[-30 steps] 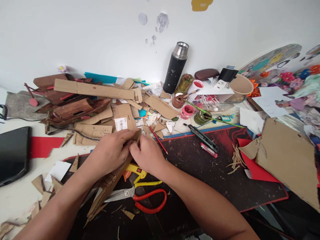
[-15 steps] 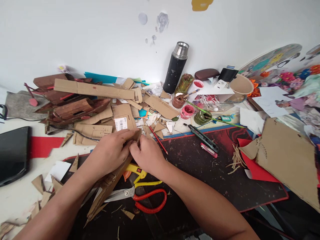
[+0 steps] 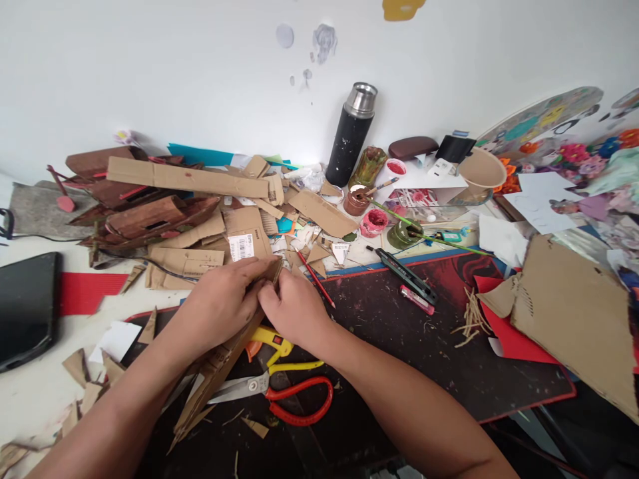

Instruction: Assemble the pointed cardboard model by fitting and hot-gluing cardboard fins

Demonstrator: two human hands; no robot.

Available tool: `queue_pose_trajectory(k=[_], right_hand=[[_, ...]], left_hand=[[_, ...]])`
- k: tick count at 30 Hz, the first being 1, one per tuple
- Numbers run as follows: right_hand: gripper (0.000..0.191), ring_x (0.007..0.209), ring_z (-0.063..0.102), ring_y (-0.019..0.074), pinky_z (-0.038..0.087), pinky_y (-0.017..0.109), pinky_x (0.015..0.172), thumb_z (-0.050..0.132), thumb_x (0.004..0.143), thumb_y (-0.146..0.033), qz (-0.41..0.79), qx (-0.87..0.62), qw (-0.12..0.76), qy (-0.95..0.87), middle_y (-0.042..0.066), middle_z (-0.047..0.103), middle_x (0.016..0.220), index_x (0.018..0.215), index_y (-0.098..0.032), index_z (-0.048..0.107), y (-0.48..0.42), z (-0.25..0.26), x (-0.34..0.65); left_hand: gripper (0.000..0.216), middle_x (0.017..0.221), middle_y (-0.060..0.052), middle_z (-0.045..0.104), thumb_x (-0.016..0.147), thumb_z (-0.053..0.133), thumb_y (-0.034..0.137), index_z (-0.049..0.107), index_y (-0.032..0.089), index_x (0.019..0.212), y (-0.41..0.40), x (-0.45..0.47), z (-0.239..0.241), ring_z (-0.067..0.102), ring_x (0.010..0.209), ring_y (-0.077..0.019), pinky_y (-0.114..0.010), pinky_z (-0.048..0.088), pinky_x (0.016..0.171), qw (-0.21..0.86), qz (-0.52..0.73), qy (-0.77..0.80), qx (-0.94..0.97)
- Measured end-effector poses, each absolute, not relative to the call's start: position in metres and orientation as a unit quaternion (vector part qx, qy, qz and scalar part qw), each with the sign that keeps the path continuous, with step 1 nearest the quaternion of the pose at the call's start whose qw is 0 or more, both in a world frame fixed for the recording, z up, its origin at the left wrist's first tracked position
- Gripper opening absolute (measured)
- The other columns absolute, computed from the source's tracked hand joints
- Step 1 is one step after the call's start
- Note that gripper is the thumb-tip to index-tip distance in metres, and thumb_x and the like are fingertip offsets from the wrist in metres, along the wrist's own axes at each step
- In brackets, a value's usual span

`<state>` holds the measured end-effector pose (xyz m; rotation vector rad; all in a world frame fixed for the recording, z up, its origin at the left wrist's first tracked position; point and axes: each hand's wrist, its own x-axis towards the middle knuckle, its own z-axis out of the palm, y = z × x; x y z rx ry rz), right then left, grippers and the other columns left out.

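Note:
Both hands meet at the far end of a long folded cardboard piece (image 3: pixel 217 379), which slants toward me over the dark mat. My left hand (image 3: pixel 227 299) is wrapped over its left side, fingers closed on the end. From the right, my right hand (image 3: pixel 297 306) pinches the same end, thumb pressed against the cardboard. The hands touch or nearly touch there and hide part of the grip. Under my right wrist lies a yellow glue gun (image 3: pixel 272 340), partly covered. Scissors (image 3: pixel 294 392) with one red and one yellow handle rest beside the cardboard, blades reaching toward it.
Cardboard scraps (image 3: pixel 319 213) pile up behind my hands, with brown model boats (image 3: pixel 160 219) at left. A black flask (image 3: pixel 352 136), paint pots (image 3: pixel 373 223) and a utility knife (image 3: pixel 407 274) are to the right. A cardboard sheet (image 3: pixel 579 319) overhangs the right edge.

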<state>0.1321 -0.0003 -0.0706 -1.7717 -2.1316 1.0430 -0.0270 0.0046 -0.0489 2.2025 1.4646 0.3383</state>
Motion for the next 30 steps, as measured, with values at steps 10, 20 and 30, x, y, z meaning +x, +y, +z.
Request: queue_pose_trajectory(k=[10, 20, 30], right_hand=[[0.034, 0.100, 0.073, 0.0305, 0.049, 0.037, 0.079, 0.046, 0.105, -0.041, 0.354, -0.595, 0.090, -0.716, 0.018, 0.079, 0.105, 0.104, -0.015, 0.069, 0.0000, -0.0698, 0.1318], [0.035, 0.099, 0.072, 0.0294, 0.049, 0.036, 0.080, 0.045, 0.106, -0.041, 0.351, -0.594, 0.093, -0.718, 0.017, 0.078, 0.104, 0.103, -0.015, 0.069, 0.0006, -0.0721, 0.1321], [0.034, 0.098, 0.072, 0.0300, 0.050, 0.037, 0.081, 0.047, 0.106, -0.040, 0.359, -0.595, 0.097, -0.713, 0.018, 0.078, 0.105, 0.104, -0.015, 0.069, 0.0008, -0.0713, 0.1323]], left_hand=[[0.040, 0.108, -0.012, 0.079, 0.093, 0.041, 0.025, 0.073, 0.017, 0.115, 0.0042, -0.0271, -0.0496, 0.074, 0.094, -0.0334, -0.042, 0.053, 0.080, 0.236, 0.126, 0.534, 0.802], [0.039, 0.108, -0.013, 0.079, 0.093, 0.040, 0.027, 0.073, 0.017, 0.111, 0.0042, -0.0270, -0.0496, 0.074, 0.096, -0.0345, -0.044, 0.053, 0.081, 0.240, 0.118, 0.539, 0.799], [0.036, 0.103, -0.011, 0.078, 0.092, 0.041, 0.025, 0.073, 0.018, 0.109, 0.0042, -0.0268, -0.0504, 0.073, 0.089, -0.0314, -0.041, 0.052, 0.077, 0.235, 0.124, 0.538, 0.800]])
